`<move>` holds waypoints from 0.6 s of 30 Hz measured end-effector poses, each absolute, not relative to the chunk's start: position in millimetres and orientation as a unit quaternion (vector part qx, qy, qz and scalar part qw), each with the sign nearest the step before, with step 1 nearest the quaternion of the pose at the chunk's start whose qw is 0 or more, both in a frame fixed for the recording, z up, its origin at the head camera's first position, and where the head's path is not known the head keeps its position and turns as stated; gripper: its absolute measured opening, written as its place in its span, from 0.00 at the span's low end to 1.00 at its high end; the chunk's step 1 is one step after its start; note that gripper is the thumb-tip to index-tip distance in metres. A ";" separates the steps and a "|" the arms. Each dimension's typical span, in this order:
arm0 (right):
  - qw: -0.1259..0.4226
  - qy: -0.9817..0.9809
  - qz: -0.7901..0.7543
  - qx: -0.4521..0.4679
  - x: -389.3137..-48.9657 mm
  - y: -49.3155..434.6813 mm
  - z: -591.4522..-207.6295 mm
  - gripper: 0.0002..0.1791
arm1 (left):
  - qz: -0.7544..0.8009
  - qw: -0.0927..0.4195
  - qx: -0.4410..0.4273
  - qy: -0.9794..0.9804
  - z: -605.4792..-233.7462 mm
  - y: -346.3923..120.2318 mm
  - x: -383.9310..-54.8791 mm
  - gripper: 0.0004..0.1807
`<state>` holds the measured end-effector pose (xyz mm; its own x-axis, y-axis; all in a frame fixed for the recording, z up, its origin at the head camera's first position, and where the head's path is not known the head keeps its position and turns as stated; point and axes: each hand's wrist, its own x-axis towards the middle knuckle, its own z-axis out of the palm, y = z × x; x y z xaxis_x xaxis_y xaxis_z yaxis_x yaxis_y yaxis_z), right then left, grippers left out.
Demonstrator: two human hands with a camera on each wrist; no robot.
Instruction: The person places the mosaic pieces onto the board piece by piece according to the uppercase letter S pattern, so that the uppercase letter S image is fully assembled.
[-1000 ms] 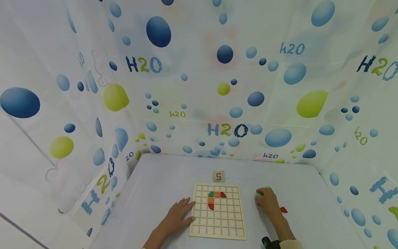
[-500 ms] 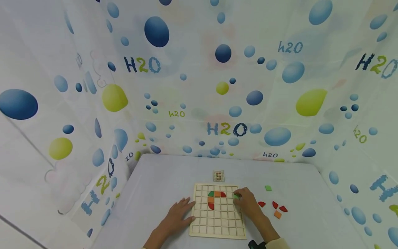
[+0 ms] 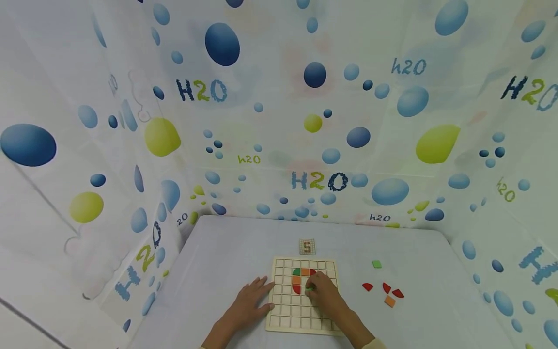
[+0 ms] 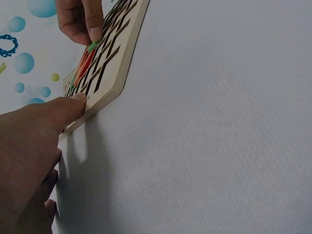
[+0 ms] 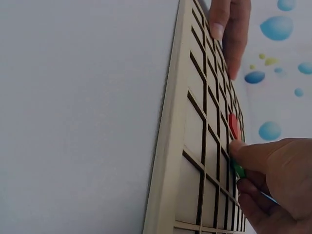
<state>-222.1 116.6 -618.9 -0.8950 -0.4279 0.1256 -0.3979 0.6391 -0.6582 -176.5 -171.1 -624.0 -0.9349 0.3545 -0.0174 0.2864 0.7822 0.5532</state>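
A wooden grid board [image 3: 285, 321] lies on the table. In its upper part sit a green quarter-round tile [image 3: 296, 272], an orange square tile [image 3: 305, 272] and a red tile [image 3: 312, 271] in a row. Below the green one come a second orange square [image 3: 296, 280] and a red quarter-round tile [image 3: 296, 289]. My right hand [image 3: 327, 294] pinches a small green tile [image 5: 239, 169] between thumb and fingers, low over the board, right of that lower red tile. My left hand [image 3: 250, 301] rests with spread fingers against the board's left edge, its thumb [image 4: 73, 105] on the rim.
Right of the board lie several loose tiles: a green square [image 3: 377, 264], red quarter-round ones [image 3: 367, 287] and an orange square [image 3: 390, 301]. A small patterned card [image 3: 307, 247] lies behind the board. A printed curtain [image 3: 279, 121] surrounds the table.
My right hand has picked up the green tile from the loose ones and carried it left, over the board's right edge to its middle. The left hand has stayed in place.
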 end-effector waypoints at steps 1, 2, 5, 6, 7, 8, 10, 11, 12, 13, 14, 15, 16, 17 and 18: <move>0.022 0.906 -0.356 -0.226 -221.6 115.6 -619.4 0.05 | 0.285 0.060 0.170 0.942 -623.6 -171.0 -176.4 0.35; 0.024 0.907 -0.356 -0.226 -221.1 114.8 -619.9 0.05 | 0.284 0.061 0.169 0.942 -623.6 -170.9 -176.5 0.35; 0.029 0.908 -0.352 -0.226 -219.8 113.4 -621.1 0.05 | 0.279 0.064 0.165 0.944 -623.8 -170.2 -176.3 0.35; 0.029 0.908 -0.350 -0.228 -219.3 113.2 -621.2 0.05 | 0.277 0.065 0.163 0.945 -624.0 -170.1 -176.2 0.35; 0.032 0.910 -0.347 -0.226 -218.6 113.0 -621.4 0.04 | 0.276 0.067 0.160 0.945 -624.5 -170.0 -176.1 0.35; 0.033 0.910 -0.346 -0.226 -217.9 113.1 -621.2 0.04 | 0.276 0.067 0.159 0.946 -624.7 -170.0 -176.1 0.35; 0.030 0.913 -0.339 -0.227 -216.4 113.5 -620.4 0.04 | 0.276 0.066 0.159 0.946 -624.5 -169.8 -175.9 0.35; 0.027 0.913 -0.336 -0.229 -215.5 113.9 -620.0 0.05 | 0.275 0.066 0.160 0.946 -624.6 -169.7 -175.9 0.35; 0.024 0.914 -0.332 -0.231 -214.9 114.3 -619.8 0.05 | 0.275 0.065 0.160 0.946 -624.9 -169.6 -176.1 0.35; 0.020 0.915 -0.329 -0.234 -214.3 114.8 -619.5 0.05 | 0.276 0.064 0.160 0.945 -624.7 -169.4 -176.2 0.36; 0.017 0.915 -0.326 -0.236 -213.9 115.2 -619.3 0.06 | 0.277 0.065 0.160 0.945 -624.7 -169.4 -176.3 0.36; 0.014 0.915 -0.324 -0.238 -213.5 115.6 -619.3 0.06 | 0.276 0.065 0.160 0.945 -625.0 -169.4 -176.4 0.36; 0.011 0.916 -0.321 -0.239 -213.3 116.0 -619.6 0.07 | 0.276 0.066 0.160 0.946 -625.5 -169.5 -176.6 0.36; 0.008 0.917 -0.318 -0.242 -213.5 116.4 -620.3 0.07 | 0.276 0.066 0.159 0.946 -626.1 -169.5 -177.0 0.36; 0.005 0.917 -0.316 -0.243 -213.6 116.8 -620.8 0.07 | 0.277 0.066 0.158 0.945 -626.9 -169.6 -177.4 0.36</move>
<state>-213.6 116.8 -620.8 -0.8817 -0.4495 0.1437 -0.4427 0.6825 -0.5816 -177.4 -169.6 -626.9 -0.9411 0.3360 -0.0379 0.2623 0.7961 0.5454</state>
